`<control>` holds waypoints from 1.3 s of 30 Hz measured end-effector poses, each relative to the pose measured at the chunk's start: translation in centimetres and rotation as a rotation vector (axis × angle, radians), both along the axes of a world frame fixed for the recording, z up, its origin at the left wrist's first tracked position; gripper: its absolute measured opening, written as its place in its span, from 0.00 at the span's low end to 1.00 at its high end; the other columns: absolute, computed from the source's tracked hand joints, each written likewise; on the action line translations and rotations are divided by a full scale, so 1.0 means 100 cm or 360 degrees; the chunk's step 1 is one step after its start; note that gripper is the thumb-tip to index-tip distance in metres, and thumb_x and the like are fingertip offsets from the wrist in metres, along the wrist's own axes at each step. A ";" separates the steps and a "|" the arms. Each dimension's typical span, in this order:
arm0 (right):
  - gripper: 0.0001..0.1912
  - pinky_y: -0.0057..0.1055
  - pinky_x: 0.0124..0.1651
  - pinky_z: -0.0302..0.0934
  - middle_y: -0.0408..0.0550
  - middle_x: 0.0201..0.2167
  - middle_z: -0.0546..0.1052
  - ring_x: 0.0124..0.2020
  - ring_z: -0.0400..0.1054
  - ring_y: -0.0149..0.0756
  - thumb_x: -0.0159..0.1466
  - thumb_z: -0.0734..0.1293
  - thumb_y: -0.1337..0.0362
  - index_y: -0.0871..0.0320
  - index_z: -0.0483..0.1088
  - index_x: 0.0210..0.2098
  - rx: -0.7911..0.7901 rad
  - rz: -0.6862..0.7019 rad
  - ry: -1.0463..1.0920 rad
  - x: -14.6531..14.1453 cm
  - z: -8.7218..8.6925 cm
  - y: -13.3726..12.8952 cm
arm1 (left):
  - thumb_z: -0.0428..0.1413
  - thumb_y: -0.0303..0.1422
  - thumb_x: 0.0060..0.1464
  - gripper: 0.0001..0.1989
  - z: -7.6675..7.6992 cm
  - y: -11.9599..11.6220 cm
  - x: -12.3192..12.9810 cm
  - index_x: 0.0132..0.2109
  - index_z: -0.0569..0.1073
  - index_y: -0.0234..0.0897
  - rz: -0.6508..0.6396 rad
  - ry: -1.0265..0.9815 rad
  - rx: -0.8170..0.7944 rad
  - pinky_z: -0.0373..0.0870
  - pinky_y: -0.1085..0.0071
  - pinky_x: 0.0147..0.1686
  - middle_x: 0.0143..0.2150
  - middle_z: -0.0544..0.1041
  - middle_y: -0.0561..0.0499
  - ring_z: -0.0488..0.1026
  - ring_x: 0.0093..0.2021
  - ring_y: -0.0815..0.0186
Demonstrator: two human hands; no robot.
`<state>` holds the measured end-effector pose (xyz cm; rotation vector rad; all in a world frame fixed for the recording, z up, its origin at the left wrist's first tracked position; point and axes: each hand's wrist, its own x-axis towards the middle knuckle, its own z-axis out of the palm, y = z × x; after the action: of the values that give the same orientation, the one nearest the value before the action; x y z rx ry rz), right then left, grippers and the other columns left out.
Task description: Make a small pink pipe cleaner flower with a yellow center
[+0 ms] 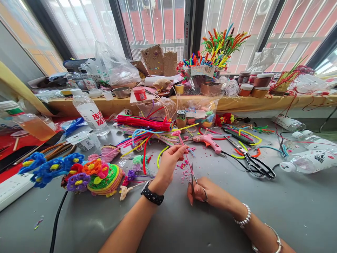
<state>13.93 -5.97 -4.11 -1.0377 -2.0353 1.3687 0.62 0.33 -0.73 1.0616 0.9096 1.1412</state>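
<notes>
My left hand (170,163) pinches a pink pipe cleaner (180,137), whose bent pink end sticks up above the fingertips. A thin stem of it runs down toward my right hand (201,191). That hand is closed on a pair of scissors (192,179), with the blades pointing up and spread around the lower stem. Whether the blades touch the stem I cannot tell. Small pink fluff clippings (183,168) are scattered on the grey table (226,218) just beyond the scissors.
A pink glue gun (209,141) and larger black-handled scissors (256,165) lie to the right. Bundled red pipe cleaners (143,122) sit behind my hands. Pipe-cleaner flowers (77,181) are at left. Plastic bottles (310,160) lie at right, and another bottle (91,114) stands at left.
</notes>
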 end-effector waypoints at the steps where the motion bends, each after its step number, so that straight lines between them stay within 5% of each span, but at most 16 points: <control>1: 0.40 0.23 0.21 0.45 0.39 0.15 0.56 0.18 0.50 0.25 0.53 0.42 0.36 0.63 0.68 0.21 0.0009 0.0020 -0.0020 0.000 0.001 0.000 | 0.58 0.36 0.41 0.09 0.000 0.000 0.000 0.27 0.74 0.35 -0.0017 0.0011 -0.0001 0.56 0.77 0.26 0.23 0.69 0.55 0.59 0.23 0.76; 14: 0.39 0.24 0.20 0.43 0.39 0.13 0.55 0.17 0.49 0.24 0.54 0.45 0.37 0.63 0.68 0.17 0.0031 0.0000 0.0013 0.000 -0.005 0.000 | 0.57 0.37 0.41 0.09 -0.003 -0.001 0.002 0.28 0.74 0.35 -0.0151 0.0093 0.0045 0.56 0.77 0.26 0.23 0.70 0.55 0.60 0.23 0.75; 39: 0.38 0.25 0.19 0.40 0.37 0.10 0.49 0.14 0.45 0.23 0.55 0.48 0.38 0.64 0.67 0.12 -0.0089 -0.0210 0.0154 0.004 -0.008 0.004 | 0.56 0.36 0.43 0.08 -0.001 -0.001 0.000 0.28 0.74 0.35 -0.0056 0.0021 0.0039 0.59 0.76 0.32 0.27 0.71 0.53 0.64 0.30 0.72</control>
<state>14.31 -5.54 -4.87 -1.0879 -1.8353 1.3863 0.57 0.24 -0.85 1.1023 0.8862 1.1195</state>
